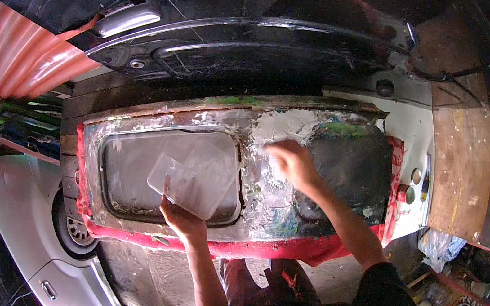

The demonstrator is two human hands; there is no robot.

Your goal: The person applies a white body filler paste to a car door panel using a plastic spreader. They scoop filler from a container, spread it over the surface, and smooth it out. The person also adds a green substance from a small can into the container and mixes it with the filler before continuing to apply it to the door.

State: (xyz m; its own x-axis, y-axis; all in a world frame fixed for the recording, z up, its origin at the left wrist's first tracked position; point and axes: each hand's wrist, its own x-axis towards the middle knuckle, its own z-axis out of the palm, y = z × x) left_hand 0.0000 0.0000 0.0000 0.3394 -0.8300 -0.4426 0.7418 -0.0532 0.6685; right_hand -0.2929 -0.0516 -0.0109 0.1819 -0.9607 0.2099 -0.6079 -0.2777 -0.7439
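Observation:
My left hand (182,221) grips a translucent plastic piece (195,179) with rounded corners and a smeared face, tilted over the recessed metal tray (122,167) in a paint-crusted workbench top (258,201). To the right of the tray, my right hand (290,165) is closed, fingers curled above white putty smears (291,121); whatever it may hold is too small or hidden to make out. A dark recessed section (351,175) fills the bench's right side, and red cloth (283,248) hangs along its near edge.
A black vehicle body panel (274,5) spans the top. A silver car (30,227) stands at left, below red corrugated sheeting (5,49). Wooden boards (464,153), small cans (407,194) and a plastic bag (434,248) are at right.

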